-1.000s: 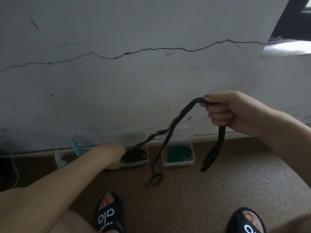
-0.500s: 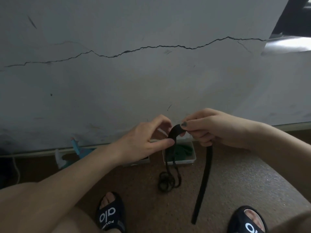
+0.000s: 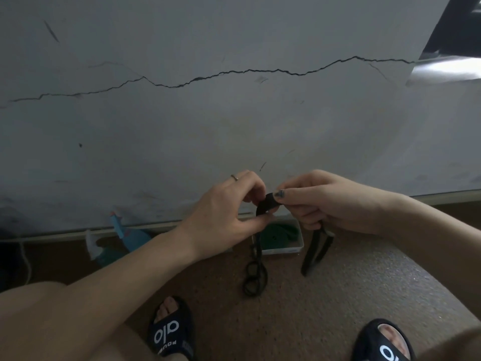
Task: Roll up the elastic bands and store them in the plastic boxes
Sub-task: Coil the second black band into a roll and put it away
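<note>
Black elastic band (image 3: 268, 203) | hangs vertically, tails floorward | pinched by left hand (image 3: 229, 214) and right hand (image 3: 320, 201) fingers

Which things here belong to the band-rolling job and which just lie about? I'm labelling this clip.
Part of the job:
black elastic band, pinched by left hand and right hand
green band in the plastic box

Lying about:
blue-and-white item by the wall
white cable at the left edge
black slides
</note>
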